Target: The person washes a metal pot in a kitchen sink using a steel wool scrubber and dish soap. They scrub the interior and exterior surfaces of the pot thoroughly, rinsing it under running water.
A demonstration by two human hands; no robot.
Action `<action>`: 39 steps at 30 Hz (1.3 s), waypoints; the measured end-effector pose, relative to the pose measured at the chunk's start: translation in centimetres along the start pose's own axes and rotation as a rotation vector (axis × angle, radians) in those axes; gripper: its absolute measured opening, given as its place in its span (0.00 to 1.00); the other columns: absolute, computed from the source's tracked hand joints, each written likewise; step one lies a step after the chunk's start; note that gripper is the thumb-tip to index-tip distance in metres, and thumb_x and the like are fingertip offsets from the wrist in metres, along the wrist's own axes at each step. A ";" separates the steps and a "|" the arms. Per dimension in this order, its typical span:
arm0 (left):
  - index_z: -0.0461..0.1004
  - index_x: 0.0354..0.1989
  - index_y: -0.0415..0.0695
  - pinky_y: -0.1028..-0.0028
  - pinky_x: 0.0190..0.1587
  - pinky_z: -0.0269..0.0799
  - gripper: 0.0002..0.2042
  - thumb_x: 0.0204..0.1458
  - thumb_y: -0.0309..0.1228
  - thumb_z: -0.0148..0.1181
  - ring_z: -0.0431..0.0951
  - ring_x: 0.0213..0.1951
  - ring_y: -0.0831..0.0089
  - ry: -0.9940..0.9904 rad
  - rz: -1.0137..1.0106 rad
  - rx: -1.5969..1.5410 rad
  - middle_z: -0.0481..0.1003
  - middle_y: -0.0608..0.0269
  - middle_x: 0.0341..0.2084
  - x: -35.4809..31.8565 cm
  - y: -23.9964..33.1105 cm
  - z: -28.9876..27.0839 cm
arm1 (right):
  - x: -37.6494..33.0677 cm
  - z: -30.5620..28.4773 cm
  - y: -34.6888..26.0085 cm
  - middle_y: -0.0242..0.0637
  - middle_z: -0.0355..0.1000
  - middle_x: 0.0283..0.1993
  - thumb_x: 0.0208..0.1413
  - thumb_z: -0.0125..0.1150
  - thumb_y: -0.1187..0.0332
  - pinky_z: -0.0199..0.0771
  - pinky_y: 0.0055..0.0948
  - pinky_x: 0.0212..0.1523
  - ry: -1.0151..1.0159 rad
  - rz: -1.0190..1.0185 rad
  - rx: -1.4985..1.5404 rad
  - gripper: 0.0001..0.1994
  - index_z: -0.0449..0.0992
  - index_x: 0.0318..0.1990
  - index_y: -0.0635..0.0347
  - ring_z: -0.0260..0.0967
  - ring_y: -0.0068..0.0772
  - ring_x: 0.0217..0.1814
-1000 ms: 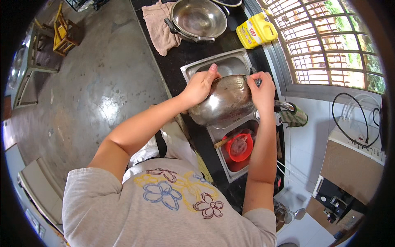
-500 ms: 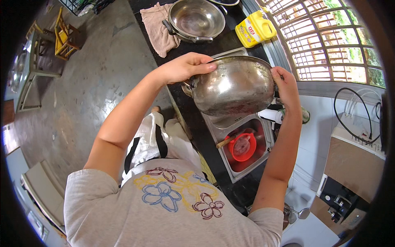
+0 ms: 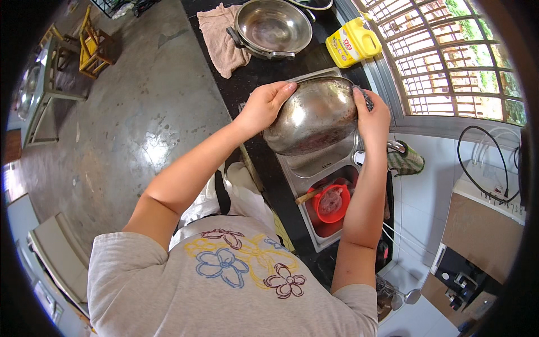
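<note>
A dented steel pot (image 3: 314,117) hangs tilted over the double sink (image 3: 330,168), its stained outer side and base facing me. My left hand (image 3: 266,106) grips the pot's left rim, thumb on the outside. At the right rim, my right hand (image 3: 371,115) is closed on the pot too. A dark grey, mesh-like scourer (image 3: 367,100) shows at the right hand's fingers; most of it is hidden. In the nearer basin lies a red plastic bowl or strainer (image 3: 341,214) with a pale wet clump (image 3: 330,200) in it.
Farther along the black counter (image 3: 223,90) sit a steel pan (image 3: 273,27), a pinkish cloth (image 3: 222,42) and a yellow jug (image 3: 353,44). A wooden handle (image 3: 307,195) crosses the near basin's edge. A barred window (image 3: 449,62) and a green cloth-like item (image 3: 409,161) are to the right.
The pot has tipped and shifted slightly left. My right hand has moved inward, and the dark scourer now shows at its fingers.
</note>
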State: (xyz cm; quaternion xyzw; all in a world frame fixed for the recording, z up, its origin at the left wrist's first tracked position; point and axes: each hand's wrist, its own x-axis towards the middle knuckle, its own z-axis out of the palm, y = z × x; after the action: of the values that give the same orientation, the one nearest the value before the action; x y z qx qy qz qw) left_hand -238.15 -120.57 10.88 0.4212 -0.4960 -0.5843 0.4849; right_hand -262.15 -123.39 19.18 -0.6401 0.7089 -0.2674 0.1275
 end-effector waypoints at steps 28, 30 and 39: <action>0.69 0.56 0.23 0.68 0.67 0.55 0.54 0.58 0.72 0.20 0.70 0.61 0.54 0.104 -0.303 -0.213 0.71 0.36 0.56 -0.3 -2.9 2.8 | -1.5 4.0 -3.6 0.41 0.69 0.35 0.41 0.70 0.74 0.71 0.43 0.45 -0.100 -0.408 0.000 0.07 0.79 0.30 0.61 0.68 0.46 0.44; 0.69 0.56 0.23 0.68 0.67 0.55 0.54 0.58 0.72 0.20 0.70 0.61 0.54 0.145 -0.296 -0.236 0.71 0.36 0.56 0.0 -3.5 2.6 | -2.9 4.8 -4.7 0.40 0.69 0.35 0.40 0.70 0.74 0.70 0.43 0.45 -0.098 -0.603 -0.082 0.07 0.79 0.30 0.60 0.68 0.46 0.44; 0.71 0.55 0.25 0.69 0.67 0.55 0.52 0.59 0.71 0.22 0.69 0.61 0.56 0.157 -0.338 -0.243 0.72 0.39 0.55 -0.2 -4.2 2.5 | -4.0 5.1 -5.1 0.37 0.69 0.35 0.39 0.71 0.71 0.66 0.43 0.47 -0.181 -0.699 -0.091 0.09 0.78 0.30 0.58 0.68 0.45 0.46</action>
State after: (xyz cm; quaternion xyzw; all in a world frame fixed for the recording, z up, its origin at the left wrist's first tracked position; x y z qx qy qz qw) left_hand -241.15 -119.79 7.07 0.4808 -0.3052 -0.6782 0.4645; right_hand -254.63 -120.82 17.08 -0.8699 0.4443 -0.2052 0.0617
